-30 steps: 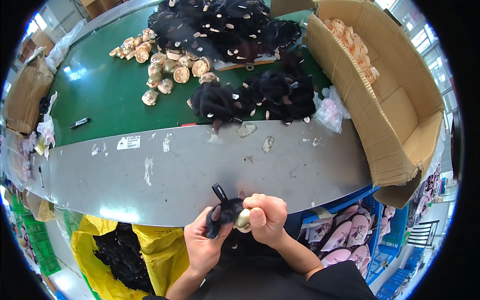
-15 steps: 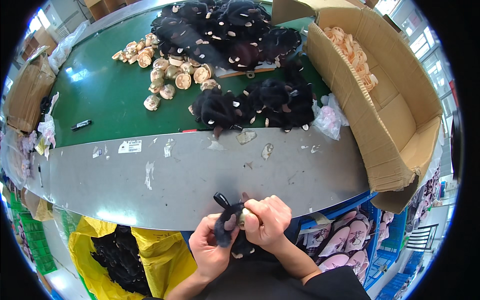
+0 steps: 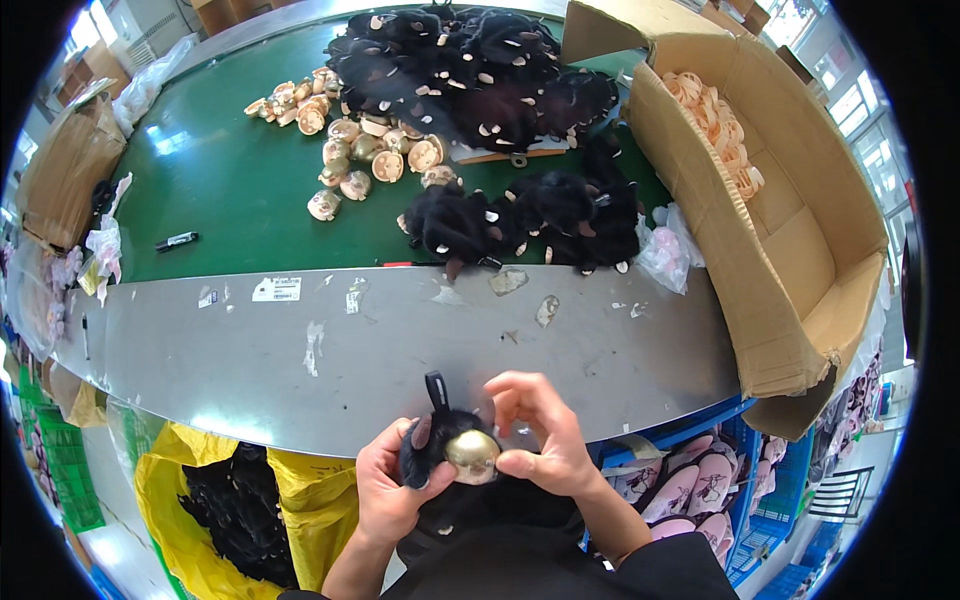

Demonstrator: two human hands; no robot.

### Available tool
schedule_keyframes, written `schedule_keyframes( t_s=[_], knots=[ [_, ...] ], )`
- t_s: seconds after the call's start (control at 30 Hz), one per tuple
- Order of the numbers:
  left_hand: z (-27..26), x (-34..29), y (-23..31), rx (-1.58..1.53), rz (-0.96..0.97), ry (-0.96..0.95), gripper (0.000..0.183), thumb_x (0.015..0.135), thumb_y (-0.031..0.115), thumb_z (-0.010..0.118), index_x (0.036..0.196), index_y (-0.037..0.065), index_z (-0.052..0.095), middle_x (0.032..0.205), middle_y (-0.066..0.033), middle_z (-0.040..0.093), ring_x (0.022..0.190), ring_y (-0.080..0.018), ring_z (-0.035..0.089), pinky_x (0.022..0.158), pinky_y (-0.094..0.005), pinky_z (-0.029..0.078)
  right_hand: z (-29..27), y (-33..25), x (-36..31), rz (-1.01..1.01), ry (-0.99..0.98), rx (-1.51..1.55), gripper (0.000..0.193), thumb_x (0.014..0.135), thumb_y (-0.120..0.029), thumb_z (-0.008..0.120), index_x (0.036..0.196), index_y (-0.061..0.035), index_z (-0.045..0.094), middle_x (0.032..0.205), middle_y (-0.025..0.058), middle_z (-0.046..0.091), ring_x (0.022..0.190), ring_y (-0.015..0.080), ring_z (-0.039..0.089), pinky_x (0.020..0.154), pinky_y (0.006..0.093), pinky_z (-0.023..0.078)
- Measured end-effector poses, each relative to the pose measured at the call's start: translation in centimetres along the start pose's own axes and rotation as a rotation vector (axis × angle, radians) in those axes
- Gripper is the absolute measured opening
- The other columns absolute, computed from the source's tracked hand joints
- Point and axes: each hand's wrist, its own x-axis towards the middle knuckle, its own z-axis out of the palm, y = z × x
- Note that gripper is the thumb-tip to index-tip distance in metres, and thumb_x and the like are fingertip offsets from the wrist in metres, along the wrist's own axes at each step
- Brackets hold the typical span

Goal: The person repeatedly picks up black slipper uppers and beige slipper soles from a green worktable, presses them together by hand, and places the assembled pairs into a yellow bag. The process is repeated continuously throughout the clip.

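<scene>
A small black plush toy [image 3: 416, 462] with a brown ear and a black loop strap on top is held up over the table's near edge. Its front bears a shiny gold dome [image 3: 473, 458]. My left hand [image 3: 390, 487] is closed round the toy's left side, with the thumb below the dome. To the right, my right hand [image 3: 550, 440] has its fingers curved and spread apart. Its thumb tip is at the dome's right edge, and the index finger is raised near the toy's top. The toy's back is hidden.
Black plush pieces [image 3: 450, 75] are heaped on the green mat [image 3: 215, 205], beside several gold-and-beige round shells [image 3: 387, 165]. At right stands a cardboard box [image 3: 730, 230] with peach-coloured pieces [image 3: 715, 125]. A yellow bag [image 3: 310, 500] of black plush sits below left; blue crates [image 3: 745, 500] are below right.
The gold dome, mostly covered by my fingers before, now shows in full on the toy's front. My right hand has loosened and its fingers have spread. The view has shifted slightly.
</scene>
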Motion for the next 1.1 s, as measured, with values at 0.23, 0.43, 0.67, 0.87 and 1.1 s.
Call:
schedule_keyframes(
  t_s=[0.23, 0.43, 0.67, 0.87, 1.1],
  knots=[
    [-1.3, -0.6, -0.2, 0.081, 0.123, -0.196, 0.025, 0.082, -0.005, 0.077, 0.102, 0.0, 0.062, 0.107, -0.0041, 0.062, 0.095, -0.0089, 0.055, 0.085, -0.0235, 0.043, -0.4, 1.8, -0.7, 0.532, -0.402, 0.568, 0.082, 0.075, -0.043, 0.09, 0.137, -0.001, 0.056, 0.122, 0.0046, 0.062, 0.113, 0.0124, 0.057, 0.099, 0.0298, 0.047],
    [-1.6, -1.4, 0.6, 0.064, 0.128, -0.245, 0.021, 0.084, -0.005, 0.076, 0.098, -0.001, 0.061, 0.105, -0.0071, 0.063, 0.096, -0.0122, 0.056, 0.087, -0.0264, 0.044, 0.4, 1.5, -1.1, 0.603, -0.48, 0.636, 0.086, 0.071, -0.04, 0.092, 0.138, -0.0004, 0.057, 0.115, 0.0013, 0.066, 0.104, 0.0101, 0.06, 0.097, 0.0277, 0.048],
    [-2.4, -1.5, 1.0, 0.146, 0.138, -0.343, 0.036, 0.08, 0.003, 0.082, 0.108, 0.0, 0.06, 0.129, -0.0162, 0.041, 0.112, -0.0195, 0.053, 0.096, -0.034, 0.048, 1.7, -1.9, -1.8, -0.037, -0.342, -0.017, 0.045, 0.078, -0.012, 0.087, 0.113, 0.0027, 0.063, 0.118, 0.0091, 0.051, 0.108, 0.0209, 0.054, 0.094, 0.0323, 0.046],
    [-1.8, -2.1, -0.3, 0.069, 0.395, -0.394, 0.039, 0.076, 0.008, 0.085, 0.104, 0.004, 0.058, 0.109, -0.0105, 0.041, 0.101, -0.0219, 0.049, 0.104, -0.0484, 0.044, 3.2, -2.7, -2.1, -0.582, -0.151, -0.401, 0.03, 0.073, -0.017, 0.086, 0.087, 0.0023, 0.067, 0.106, 0.0109, 0.061, 0.093, 0.0267, 0.058, 0.081, 0.0392, 0.049],
    [-0.8, -1.2, -0.3, 0.169, 0.71, -0.302, 0.024, 0.078, -0.001, 0.081, 0.082, 0.003, 0.058, 0.092, -0.0049, 0.042, 0.072, -0.0179, 0.049, 0.071, -0.0375, 0.046, 3.6, -2.7, -1.3, -0.655, -0.168, -0.312, 0.025, 0.074, -0.013, 0.085, 0.08, 0.0041, 0.067, 0.094, 0.0126, 0.064, 0.079, 0.0285, 0.062, 0.073, 0.0395, 0.055]
  ],
)
